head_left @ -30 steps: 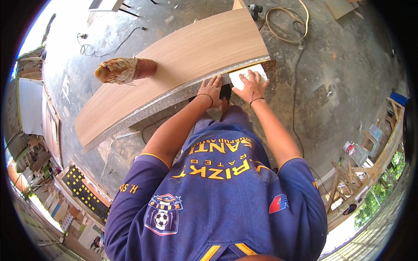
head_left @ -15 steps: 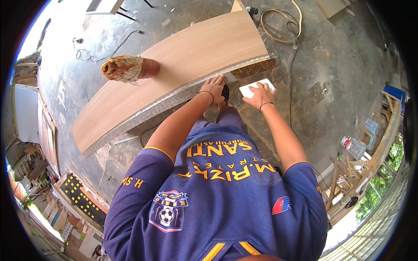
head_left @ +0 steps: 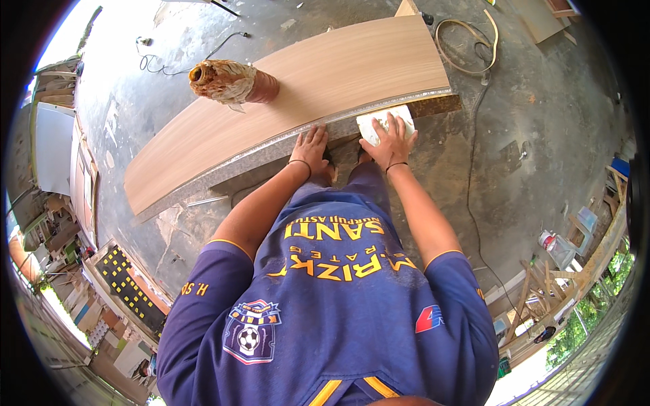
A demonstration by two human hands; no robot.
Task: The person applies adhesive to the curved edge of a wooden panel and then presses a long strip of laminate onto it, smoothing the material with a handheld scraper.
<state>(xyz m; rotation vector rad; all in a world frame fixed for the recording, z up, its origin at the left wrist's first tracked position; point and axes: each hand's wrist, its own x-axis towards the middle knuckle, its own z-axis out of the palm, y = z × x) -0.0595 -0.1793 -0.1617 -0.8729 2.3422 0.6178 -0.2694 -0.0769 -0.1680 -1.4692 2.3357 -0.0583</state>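
Observation:
A long wood-grain panel (head_left: pixel 325 68) with a curved far side lies in front of me, its straight strip-like edge (head_left: pixel 271 145) facing me. My left hand (head_left: pixel 311 145) rests on that edge, fingers stretched out and holding nothing. To its right, my right hand (head_left: pixel 391 141) grips a white squarish pad (head_left: pixel 369 125), fingers spread over its top. The pad is against or very close to the panel's near edge; its underside is hidden. On the panel stands a reddish-brown bottle-like container (head_left: pixel 233 82), crusted with dried drips and wrapped in torn material.
A coiled pale strip (head_left: pixel 497 44) lies on the concrete floor beyond the panel's right end. A dark cable (head_left: pixel 472 176) runs along the floor at right, another cable (head_left: pixel 220 47) at far left. Wood scraps (head_left: pixel 542 291) and a clear plastic container (head_left: pixel 558 250) sit at right.
My right hand has brought the white pad left, from over the floor to the panel's near edge. My left hand has slid left along the edge. The whole view has shifted a little.

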